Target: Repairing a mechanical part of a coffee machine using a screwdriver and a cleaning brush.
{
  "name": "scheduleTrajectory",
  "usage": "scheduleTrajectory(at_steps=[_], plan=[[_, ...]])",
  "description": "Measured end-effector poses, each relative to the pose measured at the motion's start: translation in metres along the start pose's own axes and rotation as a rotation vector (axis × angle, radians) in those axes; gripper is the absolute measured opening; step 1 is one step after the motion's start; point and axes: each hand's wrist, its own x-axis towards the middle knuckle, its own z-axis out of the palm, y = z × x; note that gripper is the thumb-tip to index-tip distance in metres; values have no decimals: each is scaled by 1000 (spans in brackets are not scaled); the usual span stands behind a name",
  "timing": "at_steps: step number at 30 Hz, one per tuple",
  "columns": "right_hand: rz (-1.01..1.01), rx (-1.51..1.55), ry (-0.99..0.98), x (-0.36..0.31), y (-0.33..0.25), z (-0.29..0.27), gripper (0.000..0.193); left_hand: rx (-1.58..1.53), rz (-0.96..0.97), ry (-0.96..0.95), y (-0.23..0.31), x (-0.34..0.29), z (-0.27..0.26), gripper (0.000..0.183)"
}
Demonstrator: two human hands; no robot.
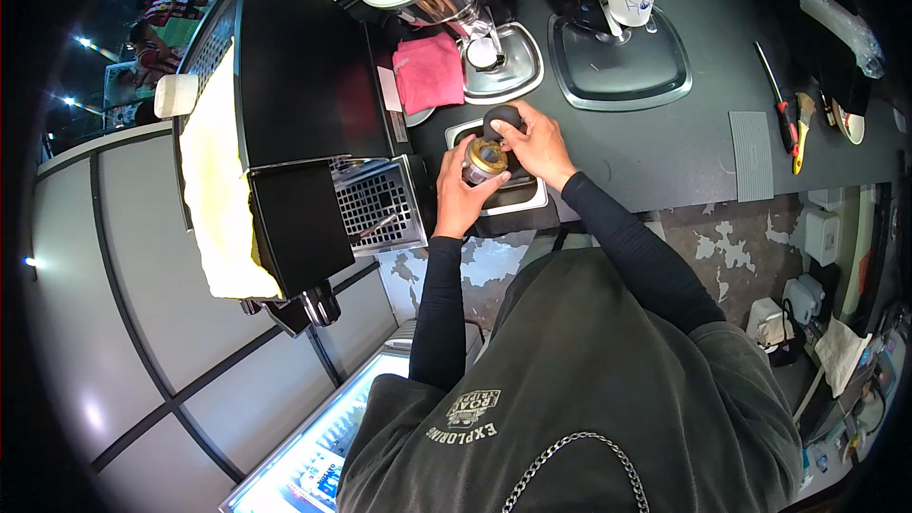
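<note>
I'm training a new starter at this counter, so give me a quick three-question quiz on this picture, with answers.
1. Which hand is around the gold-rimmed round container, and what does the other hold?
2. True or false: the red-and-black-handled tool lies to the left of the brush.
3. What colour is the folded cloth beside the chrome machine? A: green; B: pink; C: blue.

Key:
1. The left hand; the right hand holds a black rounded knob.
2. True.
3. B.
</note>
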Motion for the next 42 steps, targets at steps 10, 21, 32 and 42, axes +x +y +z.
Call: scheduleTrajectory(at_steps=[10, 21, 32, 42], plan=[[50, 53, -135, -12, -6, -15, 35, -19, 14, 19, -5, 0, 2, 81], [6, -136, -86, -20, 9, -24, 36, -45, 17, 26, -10, -1, 4, 82], [87, 38, -132, -24, -3, -15, 37, -77, 27, 37, -10, 0, 5, 82], [43, 62, -99, -19, -3, -12, 36, -23, 27, 17, -12, 1, 4, 81]])
